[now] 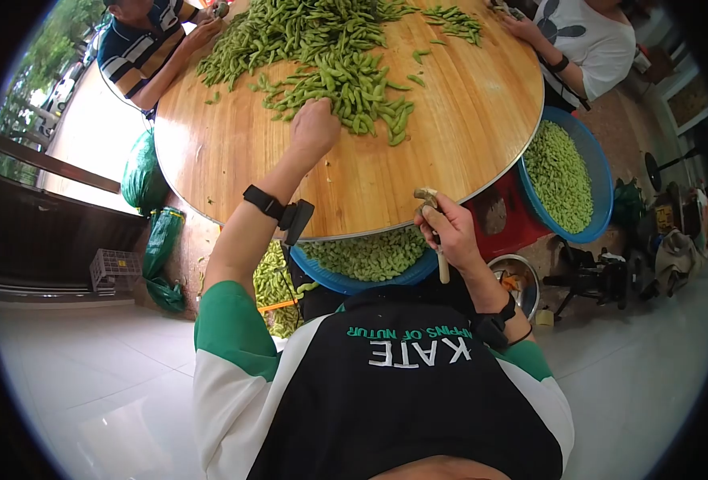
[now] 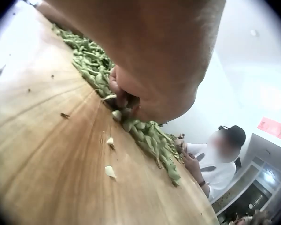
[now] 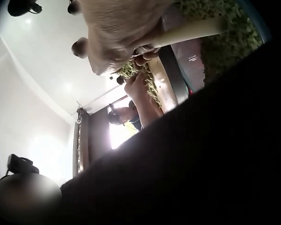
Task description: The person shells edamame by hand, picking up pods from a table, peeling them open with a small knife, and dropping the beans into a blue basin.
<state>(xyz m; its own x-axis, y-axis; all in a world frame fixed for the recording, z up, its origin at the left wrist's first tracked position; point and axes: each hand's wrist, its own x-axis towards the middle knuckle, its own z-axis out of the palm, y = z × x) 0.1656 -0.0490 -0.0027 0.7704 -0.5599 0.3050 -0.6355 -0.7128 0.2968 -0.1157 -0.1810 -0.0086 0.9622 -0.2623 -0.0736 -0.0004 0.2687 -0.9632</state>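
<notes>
My left hand reaches to the near edge of a heap of green soybean pods on the round wooden table. Seen from the left wrist, the fingers of this hand curl in among the pods, with a pod at the fingertips. Just past the table's near edge, my right hand grips a slim tool with a pale handle. That handle sticks out of the fist in the right wrist view. Covering on the right thumb looks greyish; the tool's working end is hidden.
Under the table edge stands a blue basin of shelled beans. A second blue basin stands to the right. Loose husk bits lie on the wood. One person works at the far left, another at the far right.
</notes>
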